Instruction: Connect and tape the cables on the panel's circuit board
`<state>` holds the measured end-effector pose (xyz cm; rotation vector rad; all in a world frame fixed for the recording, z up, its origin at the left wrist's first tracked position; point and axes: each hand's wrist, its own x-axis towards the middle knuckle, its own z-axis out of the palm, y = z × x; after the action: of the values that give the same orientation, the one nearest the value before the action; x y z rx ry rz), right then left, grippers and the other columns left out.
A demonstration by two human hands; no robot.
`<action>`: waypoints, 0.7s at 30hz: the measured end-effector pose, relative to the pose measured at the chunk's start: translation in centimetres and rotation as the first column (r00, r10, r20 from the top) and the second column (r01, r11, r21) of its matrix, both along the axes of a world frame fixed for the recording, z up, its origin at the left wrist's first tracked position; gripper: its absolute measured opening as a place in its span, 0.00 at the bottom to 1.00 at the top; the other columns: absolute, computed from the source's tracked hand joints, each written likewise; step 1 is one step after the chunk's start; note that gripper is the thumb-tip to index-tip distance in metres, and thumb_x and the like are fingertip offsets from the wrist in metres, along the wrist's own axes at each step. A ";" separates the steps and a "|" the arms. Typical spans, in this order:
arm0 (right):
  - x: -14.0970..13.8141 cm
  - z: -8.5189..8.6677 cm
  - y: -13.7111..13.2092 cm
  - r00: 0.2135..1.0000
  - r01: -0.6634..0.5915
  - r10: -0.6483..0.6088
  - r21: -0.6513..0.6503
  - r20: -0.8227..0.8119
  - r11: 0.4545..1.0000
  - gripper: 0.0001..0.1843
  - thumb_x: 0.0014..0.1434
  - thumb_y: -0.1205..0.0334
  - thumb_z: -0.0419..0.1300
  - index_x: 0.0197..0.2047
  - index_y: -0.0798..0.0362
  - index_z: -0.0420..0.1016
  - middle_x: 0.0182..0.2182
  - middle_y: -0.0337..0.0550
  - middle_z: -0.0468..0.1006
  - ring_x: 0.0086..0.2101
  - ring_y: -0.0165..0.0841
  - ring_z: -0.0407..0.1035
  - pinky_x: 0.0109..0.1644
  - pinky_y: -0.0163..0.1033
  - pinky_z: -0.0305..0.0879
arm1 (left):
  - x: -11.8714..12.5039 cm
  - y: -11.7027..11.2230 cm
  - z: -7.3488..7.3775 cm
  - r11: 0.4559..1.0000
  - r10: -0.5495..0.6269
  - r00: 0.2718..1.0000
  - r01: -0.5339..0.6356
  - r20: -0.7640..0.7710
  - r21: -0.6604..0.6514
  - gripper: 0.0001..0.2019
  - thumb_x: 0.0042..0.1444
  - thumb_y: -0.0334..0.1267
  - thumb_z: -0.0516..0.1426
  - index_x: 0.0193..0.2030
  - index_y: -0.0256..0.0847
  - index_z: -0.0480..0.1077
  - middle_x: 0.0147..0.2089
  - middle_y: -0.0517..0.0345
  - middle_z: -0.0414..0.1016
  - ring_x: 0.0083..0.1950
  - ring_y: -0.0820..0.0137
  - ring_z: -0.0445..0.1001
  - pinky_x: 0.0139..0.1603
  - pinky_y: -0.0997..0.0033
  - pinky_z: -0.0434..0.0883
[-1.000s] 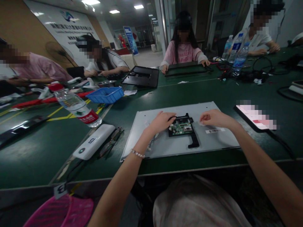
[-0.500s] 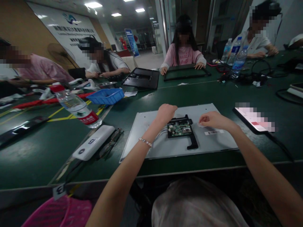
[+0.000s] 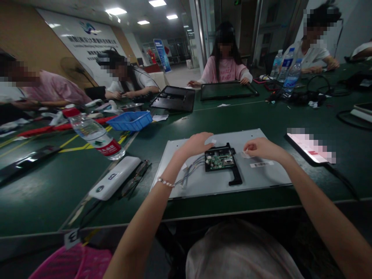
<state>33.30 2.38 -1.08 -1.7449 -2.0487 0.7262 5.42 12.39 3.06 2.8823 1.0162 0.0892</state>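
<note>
A grey metal panel [image 3: 192,186] lies flat on the table in front of me. On its middle sits a green circuit board [image 3: 219,161] in a black plastic bracket [image 3: 236,176], with grey wires [image 3: 188,172] running off to the left. My left hand [image 3: 196,145] hovers over the panel's far side, behind the board, fingers stretched out. A small white piece [image 3: 214,142] shows at its fingertips; whether they touch it I cannot tell. To the right of the board, my right hand [image 3: 261,148] pinches a thin, whitish see-through piece of film [image 3: 247,154] above the panel.
Left of the panel are a white power bank [image 3: 116,178], glasses [image 3: 135,180], a water bottle [image 3: 95,133] and a blue tray [image 3: 130,121]. A phone [image 3: 309,147] with a cable lies at right. Across the table, a person holds a black frame [image 3: 229,97] near a black cover [image 3: 174,99].
My left hand has shifted slightly left and its curled fingers have straightened, exposing the small white piece. My right hand stays nearly in place, still pinching the film.
</note>
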 end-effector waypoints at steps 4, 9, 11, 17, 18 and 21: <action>0.0 -0.3 0.2 0.999 0.030 -0.030 0.031 -0.016 0.999 0.11 0.55 0.61 0.59 0.39 0.54 0.79 0.32 0.45 0.80 0.33 0.34 0.73 0.38 0.37 0.66 | -3.1 -1.0 0.2 0.954 -0.108 0.993 0.118 0.054 -0.276 0.47 0.54 0.61 0.54 0.71 0.36 0.37 0.73 0.44 0.39 0.72 0.58 0.44 0.69 0.61 0.48; -0.4 -0.7 0.5 0.997 0.058 -0.051 0.157 -0.052 0.986 0.11 0.57 0.61 0.57 0.40 0.54 0.79 0.36 0.45 0.81 0.37 0.35 0.74 0.41 0.38 0.67 | -4.6 -2.4 -0.9 0.888 -0.142 0.986 0.164 0.085 -0.429 0.57 0.46 0.62 0.60 0.71 0.39 0.32 0.73 0.44 0.33 0.72 0.52 0.40 0.70 0.56 0.47; -0.8 -0.6 0.7 0.998 0.049 -0.036 0.229 -0.060 0.972 0.12 0.59 0.60 0.56 0.41 0.54 0.78 0.38 0.46 0.80 0.38 0.35 0.73 0.42 0.38 0.67 | -4.6 -2.6 -1.4 0.879 -0.138 0.986 0.167 0.098 -0.446 0.58 0.45 0.61 0.62 0.71 0.41 0.31 0.73 0.45 0.33 0.72 0.51 0.42 0.70 0.54 0.48; -3.7 0.9 2.5 0.996 -0.090 0.081 0.374 0.039 0.923 0.13 0.60 0.62 0.56 0.44 0.54 0.77 0.42 0.47 0.78 0.39 0.34 0.72 0.44 0.38 0.67 | -4.4 -2.7 -2.3 0.897 -0.061 0.992 0.103 0.110 -0.430 0.59 0.42 0.57 0.64 0.71 0.41 0.31 0.70 0.42 0.39 0.70 0.49 0.48 0.69 0.53 0.51; -4.4 1.1 3.1 0.992 -0.122 0.102 0.382 0.073 0.916 0.13 0.60 0.62 0.56 0.44 0.55 0.78 0.43 0.48 0.78 0.40 0.35 0.72 0.45 0.38 0.66 | -4.4 -2.7 -2.3 0.898 -0.054 0.993 0.096 0.109 -0.429 0.59 0.42 0.56 0.64 0.71 0.41 0.31 0.70 0.42 0.40 0.70 0.49 0.49 0.68 0.53 0.51; -6.4 1.4 5.2 0.969 -0.210 0.146 0.360 0.198 0.909 0.13 0.60 0.62 0.56 0.45 0.55 0.78 0.44 0.49 0.79 0.43 0.36 0.72 0.49 0.39 0.64 | -4.4 -2.7 -2.1 0.903 -0.055 0.993 0.094 0.105 -0.418 0.58 0.42 0.56 0.64 0.71 0.40 0.33 0.70 0.42 0.43 0.70 0.49 0.49 0.69 0.53 0.51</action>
<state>26.90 7.58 0.33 -1.4518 -2.2974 0.2087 1.00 9.70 0.91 2.4911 0.7908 -0.0063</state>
